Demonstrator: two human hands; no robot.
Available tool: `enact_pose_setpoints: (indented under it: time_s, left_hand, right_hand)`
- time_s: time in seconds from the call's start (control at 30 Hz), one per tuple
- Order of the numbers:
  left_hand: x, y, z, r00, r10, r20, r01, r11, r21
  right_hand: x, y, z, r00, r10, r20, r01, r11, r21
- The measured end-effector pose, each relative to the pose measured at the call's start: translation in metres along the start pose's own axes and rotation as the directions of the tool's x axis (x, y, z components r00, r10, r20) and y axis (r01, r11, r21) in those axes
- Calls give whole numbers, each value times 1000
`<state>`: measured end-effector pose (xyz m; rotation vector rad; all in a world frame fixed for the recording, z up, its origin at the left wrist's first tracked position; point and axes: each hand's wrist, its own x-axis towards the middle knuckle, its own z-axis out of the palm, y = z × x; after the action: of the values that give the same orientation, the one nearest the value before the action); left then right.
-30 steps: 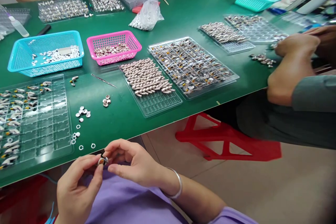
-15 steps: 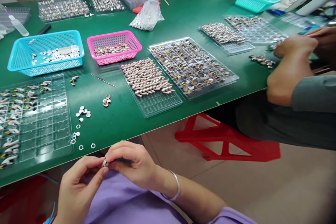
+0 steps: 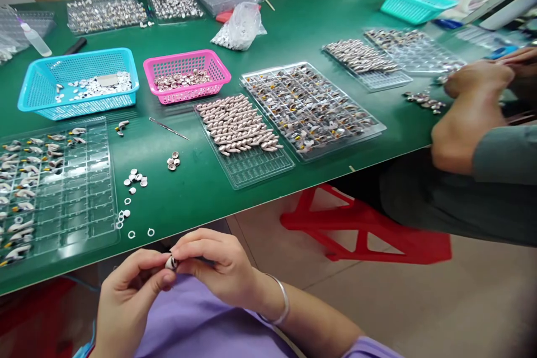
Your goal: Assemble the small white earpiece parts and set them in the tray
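Note:
Between the fingertips of both hands, over my lap, is a small rounded whitish earbud housing (image 3: 171, 262) with a dark opening. My left hand (image 3: 131, 293) pinches it from the left between thumb and forefinger. From the other side, the fingers of my right hand (image 3: 220, 265) close on the same piece and partly cover it. On the green table beyond lie small white rings and caps (image 3: 135, 177), a little group of rounded shells (image 3: 173, 161) and metal tweezers (image 3: 169, 128). A clear tray (image 3: 90, 190) at the left holds rows of earbud parts with yellow bits.
A blue basket (image 3: 78, 109) and a pink basket (image 3: 188, 93) contain small parts. Filled trays of stem-shaped parts (image 3: 239, 123) and wired parts (image 3: 312, 106) stand to the right. A co-worker's arm (image 3: 465, 123) reaches in at right, above a red stool (image 3: 369, 229). Other people sit opposite.
The view has shifted slightly, so the table things appear a little further right. Both hands keep their pinch, and more of the earbud housing shows between the fingertips.

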<state>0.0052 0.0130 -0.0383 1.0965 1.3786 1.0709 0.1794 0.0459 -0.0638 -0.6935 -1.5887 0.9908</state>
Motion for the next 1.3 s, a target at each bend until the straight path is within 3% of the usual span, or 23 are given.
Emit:
enact_pose_setpoints:
  time_s: [0.13, 0.5, 0.6, 0.8, 0.93, 1.13, 1.3]
  left_hand:
    - [-2, -2, 1, 1000, 31, 3, -31, 999, -16]
    - [-3, -4, -1, 991, -121, 55, 123, 991, -47]
    - [-5, 1, 3, 991, -128, 30, 129, 991, -35]
    - [-10, 16, 17, 980, -163, -117, 157, 986, -57]
    - [-11, 21, 20, 981, -147, -126, 143, 989, -40]
    - [-10, 22, 18, 986, -134, -99, 135, 991, 3]
    - [-10, 22, 16, 987, -133, -89, 134, 991, 8]
  right_hand:
    - [-5, -1, 2, 997, -39, -62, 37, 999, -37]
    - [-12, 5, 4, 996, -68, -52, 67, 997, -33]
    - [-14, 5, 4, 998, -47, -49, 45, 998, -33]
    - [-15, 6, 7, 997, 13, -78, -11, 999, 36]
    - [-17, 6, 9, 994, 67, -91, -61, 996, 63]
    - [-19, 3, 8, 997, -8, -79, 6, 1000, -24]
    - [-18, 0, 8, 997, -1, -78, -1, 1000, -24]
